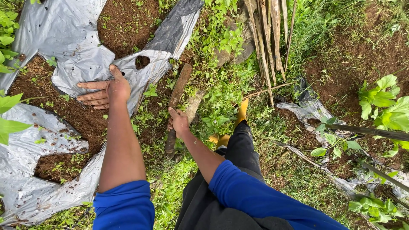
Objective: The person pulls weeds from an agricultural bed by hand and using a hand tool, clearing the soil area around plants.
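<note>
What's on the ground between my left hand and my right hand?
In the head view, between the left hand and the right hand lie the torn edge of the grey plastic sheet, bare soil and small green weeds.

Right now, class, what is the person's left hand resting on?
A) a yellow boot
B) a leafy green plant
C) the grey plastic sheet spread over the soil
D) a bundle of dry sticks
C: the left hand lies flat, fingers spread, on the grey plastic sheet, while the right hand grips a wooden tool.
</note>
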